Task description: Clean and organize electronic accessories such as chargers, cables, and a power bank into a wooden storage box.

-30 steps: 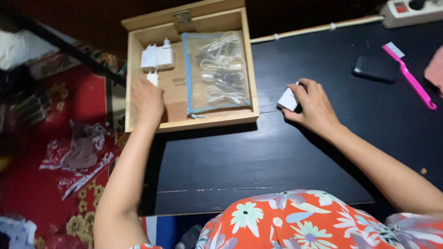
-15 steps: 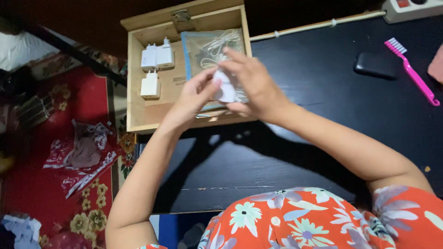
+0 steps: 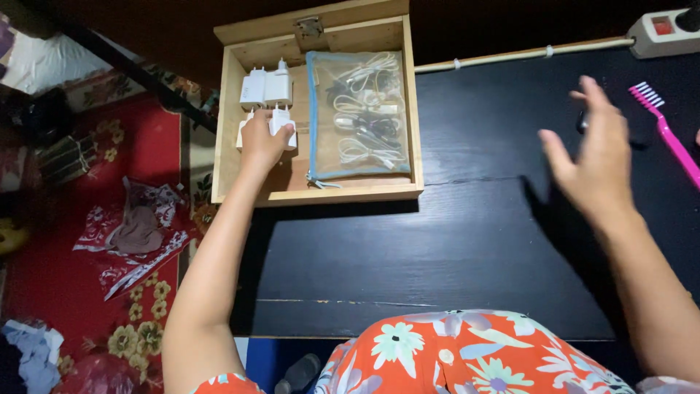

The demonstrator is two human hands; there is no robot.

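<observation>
Our left hand sets a white charger into the wooden box.

Our left hand [image 3: 261,140], which took the white charger [image 3: 281,122] from the right a moment ago, now pinches it at the box's [image 3: 343,193] left side, beside the cable pouch [image 3: 359,117]; our right hand [image 3: 594,157] hovers empty, fingers spread, near the table's [image 3: 437,248] far right corner.

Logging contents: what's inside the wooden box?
In the wooden box: white plug chargers, one under the left hand, and a clear zip pouch of coiled cables. The box floor under the pouch is covered.
</observation>
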